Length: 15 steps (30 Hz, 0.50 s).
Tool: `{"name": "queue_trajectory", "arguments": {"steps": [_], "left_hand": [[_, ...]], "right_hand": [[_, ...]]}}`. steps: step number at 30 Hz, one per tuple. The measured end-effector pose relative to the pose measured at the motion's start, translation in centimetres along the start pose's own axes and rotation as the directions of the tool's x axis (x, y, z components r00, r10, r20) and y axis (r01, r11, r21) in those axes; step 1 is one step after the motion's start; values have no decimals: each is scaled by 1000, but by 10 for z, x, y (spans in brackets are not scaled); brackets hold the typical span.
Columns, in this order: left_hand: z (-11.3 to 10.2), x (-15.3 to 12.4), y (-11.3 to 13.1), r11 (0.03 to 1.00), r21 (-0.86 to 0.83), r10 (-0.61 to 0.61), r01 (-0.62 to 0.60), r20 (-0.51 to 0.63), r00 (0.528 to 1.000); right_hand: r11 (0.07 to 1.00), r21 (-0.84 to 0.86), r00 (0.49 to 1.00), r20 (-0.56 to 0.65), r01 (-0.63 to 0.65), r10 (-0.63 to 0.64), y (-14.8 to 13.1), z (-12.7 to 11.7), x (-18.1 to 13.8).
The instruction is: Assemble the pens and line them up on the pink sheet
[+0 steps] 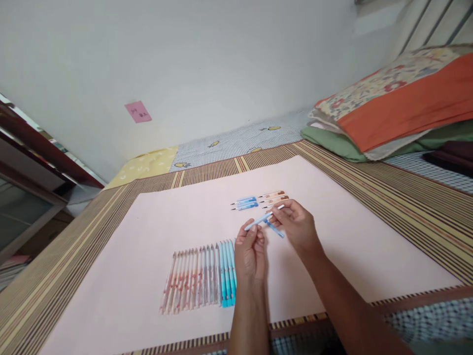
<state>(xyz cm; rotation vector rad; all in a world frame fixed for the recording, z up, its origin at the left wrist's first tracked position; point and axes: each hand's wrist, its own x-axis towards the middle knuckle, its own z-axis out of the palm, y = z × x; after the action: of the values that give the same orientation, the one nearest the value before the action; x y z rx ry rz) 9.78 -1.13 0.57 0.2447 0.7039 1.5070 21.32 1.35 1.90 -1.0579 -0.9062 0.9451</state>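
Note:
Between my two hands is a slim light blue pen (pixel 257 221), tilted up toward the right. My left hand (pixel 251 246) is closed on its lower left end. The fingers of my right hand (pixel 293 222) pinch the pen near its white upper end. Just below it shows a darker blue pen-like piece (pixel 275 230); whether it lies on the sheet or is held, I cannot tell. Beyond my hands are two short blue pens (pixel 246 202) and several brown-and-cream pens (pixel 272 196), partly covered by my right hand. Left of my left wrist, turquoise pens (pixel 226 273) stand in line, some hidden by it.
A row of pink-patterned pens (pixel 181 281) and greyish clear pens (pixel 209 276) lies on the pale pink sheet (pixel 121 256). Under the sheet is a striped mat (pixel 59 266). Folded bedding with an orange border (pixel 410 108) is piled at the right, and a wall (pixel 221 64) rises behind.

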Motion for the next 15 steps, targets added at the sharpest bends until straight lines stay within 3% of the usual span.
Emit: {"name": "queue_trajectory", "arguments": {"steps": [4,9,15], "left_hand": [[-2,1,-1,997,55,44,-44,5,999],[1,0,0,992,84,93,-94,17,996],[4,-3,1,987,123,107,-105,-7,994]], "right_hand": [[994,-107,999,46,16,-11,2,0,-2],[998,-69,1000,11,-9,9,6,-2,-1],[993,-115,999,52,5,1,10,5,-9]]}}
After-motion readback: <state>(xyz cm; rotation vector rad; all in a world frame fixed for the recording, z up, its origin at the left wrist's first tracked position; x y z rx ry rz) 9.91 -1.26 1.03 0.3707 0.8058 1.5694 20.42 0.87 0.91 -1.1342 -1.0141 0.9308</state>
